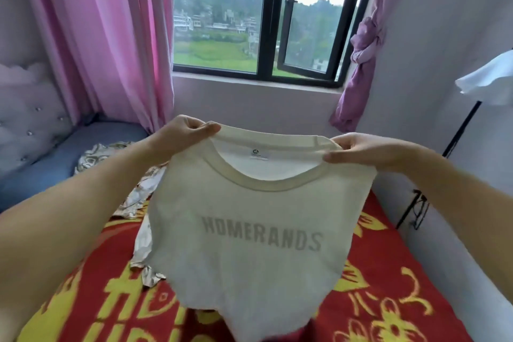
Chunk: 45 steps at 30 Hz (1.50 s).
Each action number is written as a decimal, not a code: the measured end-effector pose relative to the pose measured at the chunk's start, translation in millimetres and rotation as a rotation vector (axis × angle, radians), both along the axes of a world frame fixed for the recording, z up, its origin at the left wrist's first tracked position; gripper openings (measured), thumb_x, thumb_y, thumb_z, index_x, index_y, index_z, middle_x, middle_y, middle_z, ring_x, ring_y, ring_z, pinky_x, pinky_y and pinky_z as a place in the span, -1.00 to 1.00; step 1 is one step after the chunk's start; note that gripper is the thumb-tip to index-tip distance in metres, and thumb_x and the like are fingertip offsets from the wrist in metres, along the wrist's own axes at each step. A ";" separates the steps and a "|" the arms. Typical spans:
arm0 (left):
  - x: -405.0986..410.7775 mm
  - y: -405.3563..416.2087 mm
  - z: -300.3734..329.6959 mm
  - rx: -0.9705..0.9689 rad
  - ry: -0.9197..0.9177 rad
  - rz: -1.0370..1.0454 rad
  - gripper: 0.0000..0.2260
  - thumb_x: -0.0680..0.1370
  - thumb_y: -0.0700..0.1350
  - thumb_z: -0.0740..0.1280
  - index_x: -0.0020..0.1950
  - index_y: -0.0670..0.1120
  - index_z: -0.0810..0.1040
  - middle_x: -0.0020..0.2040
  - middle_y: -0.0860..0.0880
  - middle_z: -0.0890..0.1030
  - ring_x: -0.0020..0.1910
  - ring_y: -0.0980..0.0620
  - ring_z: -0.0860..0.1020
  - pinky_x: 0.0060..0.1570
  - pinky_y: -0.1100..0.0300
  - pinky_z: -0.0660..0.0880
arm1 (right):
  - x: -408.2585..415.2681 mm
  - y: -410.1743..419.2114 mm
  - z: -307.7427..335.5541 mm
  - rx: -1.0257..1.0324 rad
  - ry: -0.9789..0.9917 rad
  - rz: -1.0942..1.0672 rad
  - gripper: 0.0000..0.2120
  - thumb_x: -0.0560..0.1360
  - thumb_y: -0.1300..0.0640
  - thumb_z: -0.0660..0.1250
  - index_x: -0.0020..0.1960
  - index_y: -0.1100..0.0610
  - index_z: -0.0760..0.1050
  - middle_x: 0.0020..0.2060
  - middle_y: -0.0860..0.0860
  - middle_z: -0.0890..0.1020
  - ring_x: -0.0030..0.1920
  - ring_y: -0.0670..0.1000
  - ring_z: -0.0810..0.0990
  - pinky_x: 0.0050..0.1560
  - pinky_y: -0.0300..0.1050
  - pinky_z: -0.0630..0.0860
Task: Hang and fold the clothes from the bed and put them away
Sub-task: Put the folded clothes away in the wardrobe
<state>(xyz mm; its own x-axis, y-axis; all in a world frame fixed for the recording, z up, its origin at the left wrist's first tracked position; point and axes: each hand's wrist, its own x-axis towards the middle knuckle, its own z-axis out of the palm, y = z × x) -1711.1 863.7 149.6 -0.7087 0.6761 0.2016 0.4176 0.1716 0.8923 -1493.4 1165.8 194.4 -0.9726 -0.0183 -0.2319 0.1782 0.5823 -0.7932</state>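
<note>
Head view: left hand [185,130] and right hand [361,150] pinch cream T-shirt [249,230] at shoulders, held up over bed with red-yellow blanket [388,286]. Patterned garment [138,203] lies on it. Pink curtains [111,36], window [263,22] behind.

Head-worn wide-angle view, facing forward and slightly down.
The single camera looks along both forearms across the bed [388,272] toward the window [266,22]; the held T-shirt [249,230] fills the near centre, at arm's length.
</note>
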 end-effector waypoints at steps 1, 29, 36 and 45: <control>-0.7 -5.1 3.8 -0.077 -0.001 -0.053 -0.44 0.37 0.30 0.39 -0.28 -0.26 0.54 -0.45 -0.03 0.40 -0.51 0.08 0.36 -0.49 0.29 0.32 | 4.9 4.3 6.4 -0.010 -0.119 0.075 -0.70 0.39 -0.07 0.48 0.02 0.09 0.62 -0.04 0.08 0.69 -0.10 0.03 0.68 -0.19 -0.15 0.60; 108.4 59.8 45.4 0.025 0.006 0.076 -0.65 0.55 0.04 0.35 0.24 -0.11 0.42 0.14 -0.17 0.59 0.04 -0.03 0.60 0.06 0.02 0.58 | -7.1 -91.1 7.4 0.387 0.320 -0.007 -0.52 0.59 0.32 0.15 0.48 0.05 0.25 0.28 0.06 0.48 0.24 0.05 0.48 0.26 0.00 0.45; 91.4 55.4 48.4 -0.394 0.735 -0.186 -0.69 0.45 0.02 0.46 0.13 -0.05 0.56 0.21 -0.02 0.54 0.28 -0.02 0.43 0.36 -0.12 0.22 | 8.2 -86.9 33.4 0.308 0.315 0.143 -0.61 0.60 0.36 0.16 0.40 0.13 0.40 0.21 0.04 0.55 0.18 -0.01 0.54 0.21 -0.07 0.51; 95.1 50.4 102.2 -0.253 0.518 -0.138 -0.73 0.43 0.04 0.46 -0.21 -0.17 0.61 -0.32 0.01 0.61 -0.48 0.21 0.50 -0.46 0.42 0.39 | 32.5 -52.2 52.4 0.264 0.478 0.017 -0.63 0.54 -0.06 0.26 -0.11 0.27 0.54 -0.35 0.02 0.49 -0.38 -0.09 0.43 -0.34 -0.22 0.36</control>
<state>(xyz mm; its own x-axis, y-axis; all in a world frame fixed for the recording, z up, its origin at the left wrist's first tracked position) -1616.0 914.0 251.9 -0.4630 0.8273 0.3180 0.8213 0.2656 0.5049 -1460.9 1113.7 246.8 -0.9708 -0.0361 0.2371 -0.1777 0.7722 -0.6100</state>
